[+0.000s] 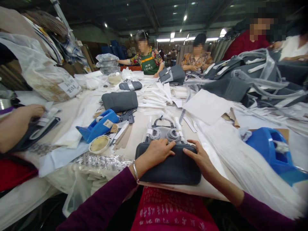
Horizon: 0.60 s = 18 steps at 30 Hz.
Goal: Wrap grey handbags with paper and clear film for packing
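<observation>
A dark grey handbag (168,168) lies flat on the table edge right in front of me. My left hand (155,154) rests on its upper left part with the fingers stretched flat. My right hand (201,157) lies on its upper right corner, fingers spread over the top edge. Just beyond the bag sit its handles and two paper-wrapped grey rolls (165,133). Neither hand grips anything.
A blue tape dispenser (98,126) and a round tin (99,144) stand to the left, another blue dispenser (271,149) to the right. White tissue sheets (240,160), paper strips and more grey bags (119,101) cover the table. A person's arm (16,126) works at left; other people sit across.
</observation>
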{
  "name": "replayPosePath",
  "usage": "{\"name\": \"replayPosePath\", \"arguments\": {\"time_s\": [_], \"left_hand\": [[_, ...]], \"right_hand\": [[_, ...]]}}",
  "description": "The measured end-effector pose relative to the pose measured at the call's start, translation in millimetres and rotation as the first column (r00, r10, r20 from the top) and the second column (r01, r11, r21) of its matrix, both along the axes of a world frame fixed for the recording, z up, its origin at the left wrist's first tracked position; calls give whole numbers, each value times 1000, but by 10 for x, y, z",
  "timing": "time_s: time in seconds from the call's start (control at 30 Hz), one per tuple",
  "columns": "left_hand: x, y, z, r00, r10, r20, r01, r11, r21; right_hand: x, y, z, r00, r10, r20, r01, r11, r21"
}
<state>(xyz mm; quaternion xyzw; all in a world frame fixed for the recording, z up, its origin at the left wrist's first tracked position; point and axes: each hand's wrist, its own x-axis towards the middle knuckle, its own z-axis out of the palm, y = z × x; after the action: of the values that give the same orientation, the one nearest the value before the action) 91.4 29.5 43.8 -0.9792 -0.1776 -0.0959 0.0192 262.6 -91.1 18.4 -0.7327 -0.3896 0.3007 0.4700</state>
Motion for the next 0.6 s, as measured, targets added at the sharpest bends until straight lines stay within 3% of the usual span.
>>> {"name": "replayPosePath", "arguments": {"time_s": [0.23,0.3,0.4,0.5,0.6], "left_hand": [[71,110,-189,1000,8,18,-7,999,-43],[137,126,-213,998,55,0,-55,996,-76],[215,155,-219,992,121,-28,-123,988,-91],[241,226,-216,991,129,-34,-131,988,-82],[225,303,-211,993,114,-15,-115,990,-81]], "right_hand": [[-54,76,-154,967,-141,214,138,990,28],[-33,120,-149,976,-111,186,106,994,38],[58,115,-102,999,-43,6,42,997,61],[156,-117,-47,991,-115,-68,124,982,145],[156,-596,-62,975,-217,41,204,956,211]]}}
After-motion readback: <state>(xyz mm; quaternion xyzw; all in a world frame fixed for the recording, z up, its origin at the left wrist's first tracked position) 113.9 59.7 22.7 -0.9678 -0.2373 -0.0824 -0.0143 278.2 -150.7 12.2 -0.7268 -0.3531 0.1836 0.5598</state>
